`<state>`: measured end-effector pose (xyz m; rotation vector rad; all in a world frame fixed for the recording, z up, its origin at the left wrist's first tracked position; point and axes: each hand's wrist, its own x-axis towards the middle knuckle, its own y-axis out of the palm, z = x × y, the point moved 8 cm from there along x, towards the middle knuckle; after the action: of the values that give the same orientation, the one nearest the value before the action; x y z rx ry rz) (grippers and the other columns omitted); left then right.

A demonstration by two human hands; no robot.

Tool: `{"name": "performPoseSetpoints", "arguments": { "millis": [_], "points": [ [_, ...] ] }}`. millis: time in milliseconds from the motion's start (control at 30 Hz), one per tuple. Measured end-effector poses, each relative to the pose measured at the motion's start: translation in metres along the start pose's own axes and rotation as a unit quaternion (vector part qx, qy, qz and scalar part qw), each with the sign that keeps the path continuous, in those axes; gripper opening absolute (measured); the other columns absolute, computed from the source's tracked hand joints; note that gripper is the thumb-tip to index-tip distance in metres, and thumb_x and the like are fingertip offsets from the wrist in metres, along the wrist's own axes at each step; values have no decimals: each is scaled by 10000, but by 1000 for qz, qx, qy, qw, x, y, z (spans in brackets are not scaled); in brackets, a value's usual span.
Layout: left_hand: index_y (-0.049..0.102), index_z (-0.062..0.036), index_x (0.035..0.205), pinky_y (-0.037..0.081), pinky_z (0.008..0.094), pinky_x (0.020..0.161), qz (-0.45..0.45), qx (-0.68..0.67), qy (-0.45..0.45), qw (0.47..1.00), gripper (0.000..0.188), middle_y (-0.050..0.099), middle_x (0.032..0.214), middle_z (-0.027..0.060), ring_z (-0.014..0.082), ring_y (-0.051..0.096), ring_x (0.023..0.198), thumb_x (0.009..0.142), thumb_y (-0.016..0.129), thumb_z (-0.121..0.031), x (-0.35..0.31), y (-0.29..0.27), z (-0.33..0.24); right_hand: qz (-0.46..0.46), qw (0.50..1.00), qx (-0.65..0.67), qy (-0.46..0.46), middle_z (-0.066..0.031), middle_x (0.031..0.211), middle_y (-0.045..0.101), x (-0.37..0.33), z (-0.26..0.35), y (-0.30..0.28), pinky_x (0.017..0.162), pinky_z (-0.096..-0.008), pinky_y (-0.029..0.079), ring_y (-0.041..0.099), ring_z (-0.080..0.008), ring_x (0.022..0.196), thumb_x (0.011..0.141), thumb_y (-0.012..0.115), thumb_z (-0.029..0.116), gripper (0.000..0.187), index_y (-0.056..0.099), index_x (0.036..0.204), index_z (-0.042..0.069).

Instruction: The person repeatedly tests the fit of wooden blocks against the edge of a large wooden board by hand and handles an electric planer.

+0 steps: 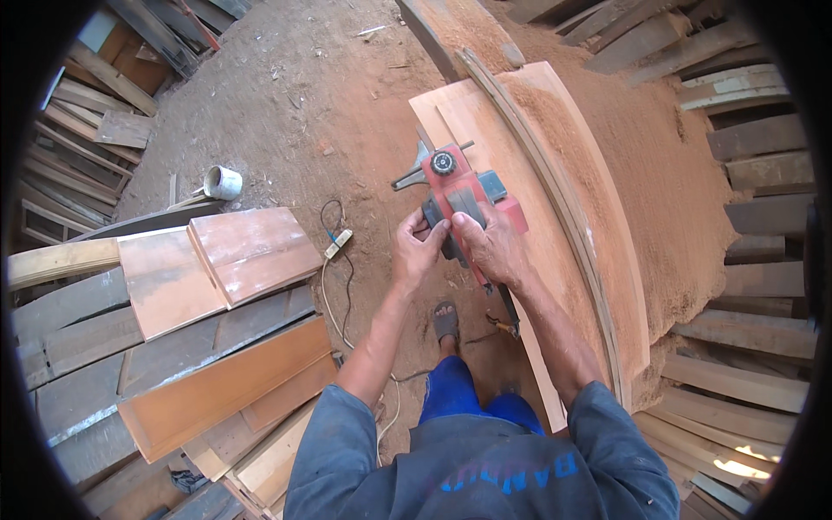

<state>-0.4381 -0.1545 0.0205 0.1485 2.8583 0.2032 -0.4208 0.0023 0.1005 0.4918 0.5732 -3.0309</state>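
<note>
A red and black electric hand planer (510, 206) with a round black front knob rests, tilted, at the left edge of a light wooden board (555, 130). My right hand (492, 247) wraps round its rear handle, the thumb on top. My left hand (418, 251) closes on the dark part at the planer's left side, its thumb close to the right thumb. A metal bracket (411, 179) sticks out to the left of the tool. The planer's underside is hidden, and its black cord hangs below my right hand.
A long narrow wooden strip (555, 184) lies along the board. Sawdust (672, 204) heaps to the right, before stacked planks (763, 217). On the left lie reddish boards (256, 251), a white bucket (223, 183) and a power strip (339, 243) with loose cables on the ground.
</note>
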Motion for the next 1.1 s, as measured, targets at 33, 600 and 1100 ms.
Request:
{"name": "performPoseSetpoints", "arguments": {
  "millis": [33, 600, 1100],
  "points": [
    [633, 58, 1303, 557, 275, 859, 9, -9, -5, 1000, 406, 747, 1113, 105, 125, 698, 978, 941, 737, -95, 11, -2, -6, 6, 1000, -1, 15, -208, 785, 676, 12, 4, 2, 688, -440, 530, 694, -310, 765, 972, 592, 577, 656, 644, 962, -76],
    [673, 64, 1208, 571, 269, 806, 31, 82, 31, 996, 337, 743, 1030, 66, 119, 701, 898, 981, 720, -180, 236, -75, -65, -140, 891, -226, -367, -181, 790, 673, 211, 118, 35, 678, -446, 538, 691, -318, 737, 1024, 541, 393, 398, 679, 1082, 23],
    [663, -13, 1012, 528, 255, 691, -75, 57, -192, 977, 207, 678, 934, 48, 111, 625, 780, 1019, 670, -220, -123, -121, 104, 150, 980, 92, 95, -250, 944, 681, -99, -89, 97, 781, -457, 514, 683, -354, 917, 957, 616, 572, 635, 630, 1035, -58]
  ]
}}
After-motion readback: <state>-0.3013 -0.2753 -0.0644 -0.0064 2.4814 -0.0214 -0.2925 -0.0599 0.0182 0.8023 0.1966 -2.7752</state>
